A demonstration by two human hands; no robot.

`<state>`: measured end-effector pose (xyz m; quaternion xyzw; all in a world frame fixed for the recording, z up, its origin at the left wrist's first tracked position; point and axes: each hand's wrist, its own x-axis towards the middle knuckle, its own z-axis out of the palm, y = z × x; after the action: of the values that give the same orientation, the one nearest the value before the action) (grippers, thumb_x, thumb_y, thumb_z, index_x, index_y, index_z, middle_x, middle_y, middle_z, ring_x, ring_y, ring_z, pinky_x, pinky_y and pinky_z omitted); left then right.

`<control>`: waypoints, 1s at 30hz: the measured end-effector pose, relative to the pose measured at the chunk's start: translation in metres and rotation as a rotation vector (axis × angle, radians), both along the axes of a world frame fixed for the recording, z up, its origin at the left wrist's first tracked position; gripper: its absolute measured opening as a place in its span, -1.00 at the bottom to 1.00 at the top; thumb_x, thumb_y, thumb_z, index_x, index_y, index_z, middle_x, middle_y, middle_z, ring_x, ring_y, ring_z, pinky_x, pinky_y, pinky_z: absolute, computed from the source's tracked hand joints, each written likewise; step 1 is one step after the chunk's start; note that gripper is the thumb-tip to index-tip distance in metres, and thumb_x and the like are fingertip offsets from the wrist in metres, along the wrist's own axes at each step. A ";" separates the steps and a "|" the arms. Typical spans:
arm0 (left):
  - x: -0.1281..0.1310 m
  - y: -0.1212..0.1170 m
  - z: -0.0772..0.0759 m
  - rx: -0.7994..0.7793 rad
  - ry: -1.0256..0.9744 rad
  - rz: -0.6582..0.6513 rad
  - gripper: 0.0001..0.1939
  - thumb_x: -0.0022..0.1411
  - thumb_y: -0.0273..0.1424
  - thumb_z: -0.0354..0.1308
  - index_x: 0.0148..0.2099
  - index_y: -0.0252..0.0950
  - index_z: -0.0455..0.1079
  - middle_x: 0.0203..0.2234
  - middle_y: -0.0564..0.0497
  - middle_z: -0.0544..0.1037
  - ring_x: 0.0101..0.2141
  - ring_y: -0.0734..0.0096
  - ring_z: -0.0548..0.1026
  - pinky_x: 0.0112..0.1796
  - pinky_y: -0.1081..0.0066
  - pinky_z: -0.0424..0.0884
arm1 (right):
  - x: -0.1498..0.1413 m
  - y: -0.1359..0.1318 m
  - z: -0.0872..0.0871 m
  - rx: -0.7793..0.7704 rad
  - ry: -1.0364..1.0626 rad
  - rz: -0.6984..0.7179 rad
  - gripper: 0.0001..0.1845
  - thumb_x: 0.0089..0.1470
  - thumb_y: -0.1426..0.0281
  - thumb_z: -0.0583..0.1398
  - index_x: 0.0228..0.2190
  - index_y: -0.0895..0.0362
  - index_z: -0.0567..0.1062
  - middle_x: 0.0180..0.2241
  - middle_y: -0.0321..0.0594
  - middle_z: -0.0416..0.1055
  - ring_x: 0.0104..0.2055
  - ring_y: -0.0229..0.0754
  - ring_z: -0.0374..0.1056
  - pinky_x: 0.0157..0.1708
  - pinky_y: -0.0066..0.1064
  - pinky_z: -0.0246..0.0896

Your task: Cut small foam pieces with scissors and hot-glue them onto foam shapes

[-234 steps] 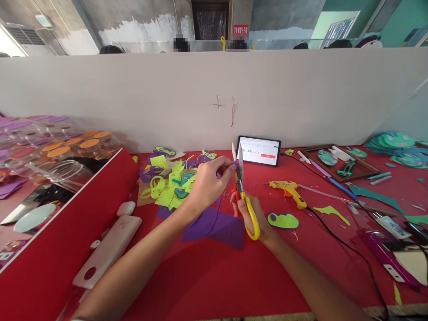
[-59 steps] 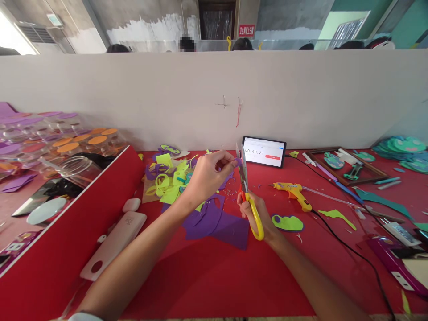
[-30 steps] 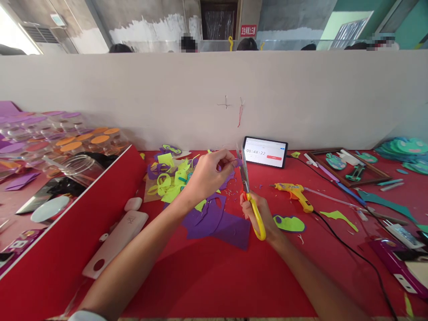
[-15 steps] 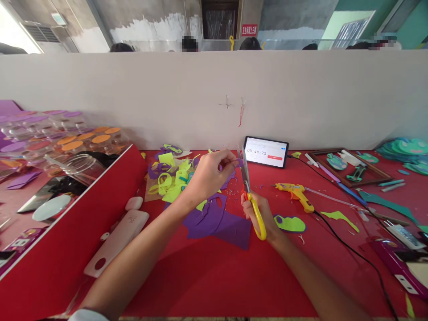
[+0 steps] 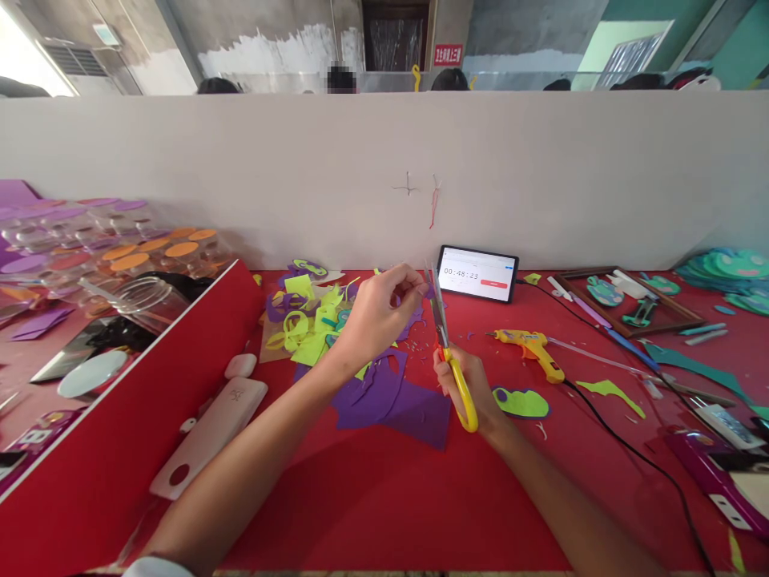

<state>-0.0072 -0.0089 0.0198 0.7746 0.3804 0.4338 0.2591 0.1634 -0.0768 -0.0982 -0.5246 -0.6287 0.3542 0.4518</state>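
Observation:
My left hand [image 5: 384,308] is closed in a pinch on a small purple foam piece [image 5: 430,293], mostly hidden by the fingers. The yellow-handled scissors [image 5: 462,393] are in my right hand [image 5: 465,370], whose fingers wrap round the handles. Their blades point up and away, slightly apart, right beside the purple piece. Below both hands lie purple foam sheets [image 5: 390,405] with cut edges. A pile of lime-green scraps [image 5: 312,344] is left of my left hand. To the right of my right wrist rests a lime-and-purple cutout [image 5: 521,402].
A tablet [image 5: 477,274] showing a timer leans on the white partition [image 5: 300,176]. The yellow glue gun [image 5: 532,346] and its black cable lie at right, near a wooden frame [image 5: 673,324]. A red divider [image 5: 138,425] bounds the left, with a white power bank [image 5: 210,437] beside it.
The scissor blades and the purple piece have shifted very slightly to the left, and less of the piece shows past my left fingertips. Both hands keep their grips.

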 end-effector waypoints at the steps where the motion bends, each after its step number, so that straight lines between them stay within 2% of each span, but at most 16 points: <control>1: 0.000 0.000 0.000 -0.003 0.000 -0.005 -0.86 0.36 -0.40 0.11 -0.29 -0.28 0.41 -0.49 0.08 0.47 -0.46 0.51 0.35 -0.39 0.42 0.25 | 0.000 0.000 0.000 0.001 0.000 0.000 -0.37 0.17 -0.25 0.05 -0.47 0.07 0.30 -0.64 -0.39 0.16 -0.60 -0.28 0.10 -0.59 -0.41 0.03; 7: 0.000 0.003 -0.002 -0.035 0.013 -0.030 -0.86 0.34 -0.38 0.14 -0.29 -0.29 0.45 -0.48 0.06 0.50 -0.44 0.50 0.36 -0.36 0.40 0.24 | 0.000 0.000 -0.001 0.000 0.016 -0.006 -0.39 0.18 -0.23 0.05 -0.46 0.06 0.29 -0.64 -0.39 0.16 -0.60 -0.28 0.11 -0.60 -0.42 0.02; 16: -0.001 0.001 -0.002 -0.046 -0.011 -0.001 -0.87 0.33 -0.41 0.12 -0.30 -0.30 0.41 -0.49 0.07 0.48 -0.44 0.50 0.35 -0.37 0.41 0.25 | 0.000 0.001 0.000 -0.027 0.032 0.003 -0.36 0.15 -0.26 0.06 -0.48 0.06 0.27 -0.65 -0.41 0.11 -0.62 -0.30 0.07 -0.62 -0.43 -0.04; 30: -0.002 0.001 0.001 -0.034 -0.059 0.052 -0.86 0.33 -0.39 0.14 -0.32 -0.30 0.40 -0.50 0.08 0.46 -0.47 0.52 0.31 -0.40 0.41 0.22 | 0.001 -0.001 0.006 0.015 -0.053 0.002 -0.35 0.15 -0.26 0.05 -0.55 0.05 0.22 -0.65 -0.38 0.14 -0.61 -0.30 0.06 -0.60 -0.41 -0.08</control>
<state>-0.0094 -0.0081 0.0208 0.7469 0.3998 0.4565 0.2720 0.1645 -0.0776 -0.0918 -0.5299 -0.6435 0.3358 0.4387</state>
